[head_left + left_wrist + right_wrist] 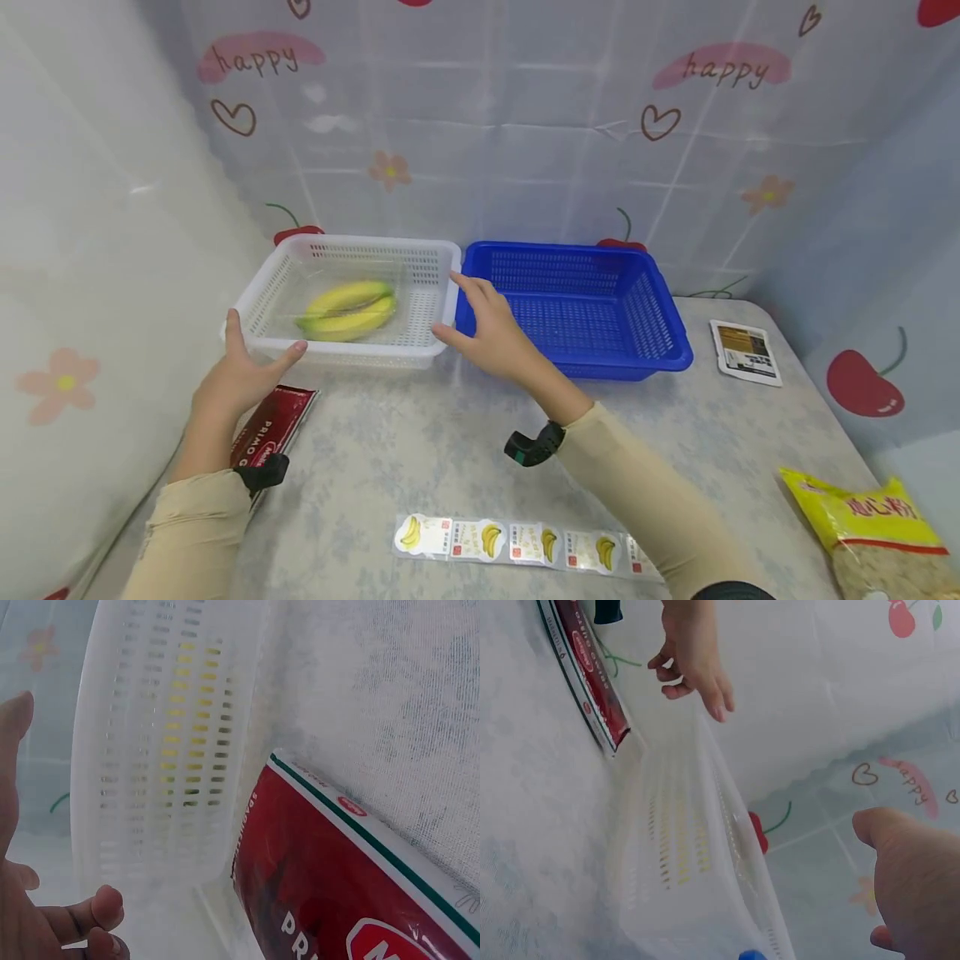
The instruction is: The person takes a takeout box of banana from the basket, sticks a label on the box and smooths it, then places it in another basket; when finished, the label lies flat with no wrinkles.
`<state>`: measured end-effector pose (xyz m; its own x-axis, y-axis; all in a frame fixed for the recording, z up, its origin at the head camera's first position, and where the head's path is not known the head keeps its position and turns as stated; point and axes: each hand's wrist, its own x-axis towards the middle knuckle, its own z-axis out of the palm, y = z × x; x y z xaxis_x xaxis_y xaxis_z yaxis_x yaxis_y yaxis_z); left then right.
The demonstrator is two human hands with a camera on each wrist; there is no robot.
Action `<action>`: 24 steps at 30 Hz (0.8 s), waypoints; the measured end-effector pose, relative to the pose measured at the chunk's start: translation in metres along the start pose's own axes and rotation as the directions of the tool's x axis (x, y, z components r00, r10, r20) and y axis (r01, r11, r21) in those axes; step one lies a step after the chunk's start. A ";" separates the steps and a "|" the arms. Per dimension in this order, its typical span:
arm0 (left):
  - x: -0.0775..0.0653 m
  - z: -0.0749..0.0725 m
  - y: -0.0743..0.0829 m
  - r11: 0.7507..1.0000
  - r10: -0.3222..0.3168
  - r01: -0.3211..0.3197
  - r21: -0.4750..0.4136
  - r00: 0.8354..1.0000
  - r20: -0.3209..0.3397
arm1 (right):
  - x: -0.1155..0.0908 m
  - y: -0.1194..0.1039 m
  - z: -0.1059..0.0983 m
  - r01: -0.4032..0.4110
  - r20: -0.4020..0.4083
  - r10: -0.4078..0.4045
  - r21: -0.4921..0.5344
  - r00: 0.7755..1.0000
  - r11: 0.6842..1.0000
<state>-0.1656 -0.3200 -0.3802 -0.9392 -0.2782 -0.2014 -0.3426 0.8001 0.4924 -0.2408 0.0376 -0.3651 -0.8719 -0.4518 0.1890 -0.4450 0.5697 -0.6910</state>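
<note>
A white slotted basket stands at the back left, holding a clear box with bananas inside. My left hand is at its front left corner, thumb and fingers spread. At the right end my right hand has its fingertips over the rim and its thumb apart from them. Both palms face the basket from opposite ends. In the left wrist view, yellow shows through the slots of the basket. The left hand also appears beyond the basket's far end in the right wrist view.
Right beside it is a blue basket. A red spaghetti packet lies under my left forearm. Banana stickers lie in a strip at the front. A small white packet and a yellow bag are on the right.
</note>
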 end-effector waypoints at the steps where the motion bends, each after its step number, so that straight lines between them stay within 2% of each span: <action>1: 0.002 -0.001 -0.002 1.000 -0.009 0.009 -0.006 1.000 0.016 | 0.007 -0.003 0.004 0.004 0.014 -0.004 0.011 1.000 1.000; 4: 0.008 -0.002 -0.009 0.999 -0.024 0.025 -0.022 0.998 0.051 | 0.025 -0.013 0.017 0.018 0.043 -0.019 0.022 0.999 1.000; 8: 0.015 0.001 -0.014 0.997 -0.034 0.038 -0.069 0.997 0.066 | 0.044 -0.025 0.034 0.005 0.058 -0.006 0.022 0.998 1.000; 14: 0.024 0.004 -0.018 0.985 -0.043 0.057 -0.164 0.995 0.088 | 0.070 -0.038 0.057 -0.095 0.072 0.091 0.050 0.993 0.994; 19: 0.029 0.008 -0.019 0.974 -0.039 0.059 -0.218 0.995 0.093 | 0.088 -0.044 0.072 -0.183 0.073 0.181 0.019 0.981 0.983; 24: 0.032 0.010 -0.019 0.974 -0.046 0.066 -0.218 0.995 0.093 | 0.098 -0.044 0.084 -0.250 0.085 0.248 0.008 0.965 0.968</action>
<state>-0.1889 -0.3387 -0.4041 -0.9159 -0.2642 -0.3020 -0.4006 0.6451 0.6506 -0.2898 -0.0893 -0.3748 -0.9345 -0.3527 -0.0480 -0.2115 0.6587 -0.7221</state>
